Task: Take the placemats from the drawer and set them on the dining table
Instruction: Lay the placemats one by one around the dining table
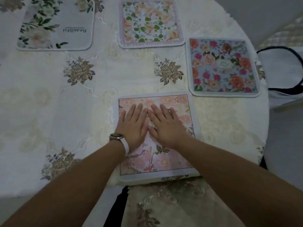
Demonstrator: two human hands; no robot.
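A pink floral placemat point(164, 159) lies at the near edge of the round dining table point(49, 112). My left hand point(132, 125) and my right hand point(165, 125) rest flat on it side by side, fingers spread, gripping nothing. Three more placemats lie on the table: a white one with green leaves and the word "Beautiful" point(55, 25) at the far left, a pastel floral one point(150, 22) at the far middle, and a blue one with red and pink roses point(223, 66) on the right.
A cream embroidered tablecloth covers the table. A chair with a floral fabric cover point(172, 203) is tucked in right below the pink mat. A white bag with dark handles point(285, 71) sits beyond the table's right edge.
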